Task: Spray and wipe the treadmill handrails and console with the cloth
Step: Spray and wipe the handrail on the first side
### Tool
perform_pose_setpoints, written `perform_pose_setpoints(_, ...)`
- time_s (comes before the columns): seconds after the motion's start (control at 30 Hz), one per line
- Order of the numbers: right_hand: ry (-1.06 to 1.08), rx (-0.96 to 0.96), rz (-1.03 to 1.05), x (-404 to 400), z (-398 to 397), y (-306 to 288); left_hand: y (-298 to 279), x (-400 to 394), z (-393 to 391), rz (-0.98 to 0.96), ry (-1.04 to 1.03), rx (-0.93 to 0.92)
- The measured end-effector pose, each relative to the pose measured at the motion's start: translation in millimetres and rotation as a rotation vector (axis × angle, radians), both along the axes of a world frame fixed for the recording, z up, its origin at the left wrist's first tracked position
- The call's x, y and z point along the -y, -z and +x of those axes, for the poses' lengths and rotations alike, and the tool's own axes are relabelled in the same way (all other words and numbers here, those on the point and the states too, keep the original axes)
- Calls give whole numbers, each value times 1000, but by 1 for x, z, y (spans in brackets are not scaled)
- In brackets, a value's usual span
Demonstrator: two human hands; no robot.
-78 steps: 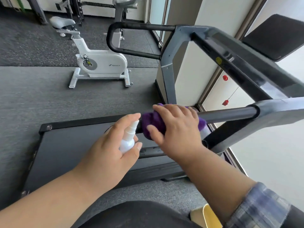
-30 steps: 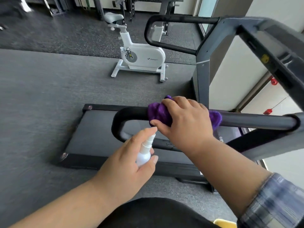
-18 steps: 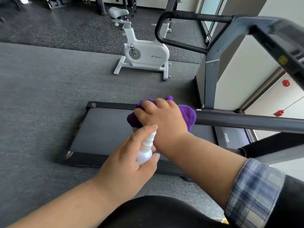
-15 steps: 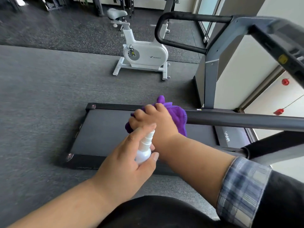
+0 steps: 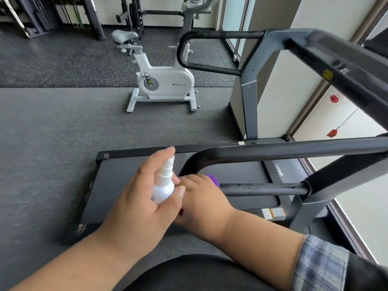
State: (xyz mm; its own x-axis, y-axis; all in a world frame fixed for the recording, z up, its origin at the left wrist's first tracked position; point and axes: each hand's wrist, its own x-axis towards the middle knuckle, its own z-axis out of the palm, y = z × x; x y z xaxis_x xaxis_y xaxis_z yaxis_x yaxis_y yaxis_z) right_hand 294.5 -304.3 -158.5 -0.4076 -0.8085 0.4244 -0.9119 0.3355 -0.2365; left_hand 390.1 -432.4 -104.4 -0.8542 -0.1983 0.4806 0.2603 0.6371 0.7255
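The treadmill's near black handrail (image 5: 294,151) loops from right to left and bends down into a lower bar (image 5: 262,189). My right hand (image 5: 201,198) grips the purple cloth (image 5: 213,179) around the lower bar's left end; only a small edge of cloth shows past my fingers. My left hand (image 5: 144,198) holds a small white spray bottle (image 5: 163,185) upright just left of the right hand, index finger on its top. The far handrail (image 5: 210,51) and the console frame (image 5: 336,66) lie beyond.
The treadmill deck (image 5: 210,171) lies below the rails on grey floor. A white exercise bike (image 5: 163,80) stands beyond it, with dark racks (image 5: 88,15) along the back wall. A window wall (image 5: 357,185) runs along the right side.
My right hand has slid the cloth leftward along the upper rail, around the bend and down onto the lower bar. My left hand kept the bottle close by, moving slightly.
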Motion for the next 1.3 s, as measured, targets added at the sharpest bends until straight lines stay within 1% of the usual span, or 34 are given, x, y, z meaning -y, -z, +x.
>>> perform_pose_setpoints(0.07, 63, 71, -217, -27, -4, -9, -12, -6, -10, 19, 37, -76)
perform_pose_setpoints(0.13, 161, 136, -383, -56, -9, -22, -23, -14, -21, 14, 92, -162)
perform_pose_setpoints(0.23, 294, 235, -586, -96, -19, -47, -32, -33, -39, 59, 126, -184)
perform_pose_setpoints(0.33, 405, 326, -714, -137, -28, -64, -38, -61, -57, 31, 102, -119)
perform_pose_setpoints(0.43, 521, 347, -792, -181, -41, -73, -42, -89, -76, -136, 31, 0)
perform_pose_setpoints(0.5, 602, 335, -836, -210, -56, -78, -44, -105, -90, -223, 23, 107)
perform_pose_setpoints(0.57, 682, 288, -880, -239, -79, -83, -45, -122, -103, -271, 12, 201)
perform_pose_setpoints(0.63, 743, 239, -900, -268, -103, -88, -44, -137, -112, -306, -21, 252)
perform_pose_setpoints(0.7, 764, 224, -893, -293, -128, -92, -42, -151, -117, -334, -58, 267)
perform_pose_setpoints(0.73, 769, 210, -855, -303, -139, -93, -40, -156, -118, -347, -78, 277)
perform_pose_setpoints(0.8, 750, 156, -681, -313, -157, -93, -39, -164, -120, -371, -136, 317)
perform_pose_setpoints(0.9, 636, 119, -353, -308, -171, -79, -37, -173, -115, -369, -215, 382)
perform_pose_setpoints(0.97, 577, 51, -213, -295, -173, -69, -36, -174, -109, -355, -270, 430)
perform_pose_setpoints(1.03, 519, -26, -171, -281, -170, -61, -35, -174, -103, -362, -335, 473)
perform_pose_setpoints(1.13, 476, -132, -171, -271, -168, -50, -33, -169, -95, -360, -450, 526)
perform_pose_setpoints(1.3, 466, -172, -184, -276, -175, -39, -37, -158, -87, -364, -599, 583)
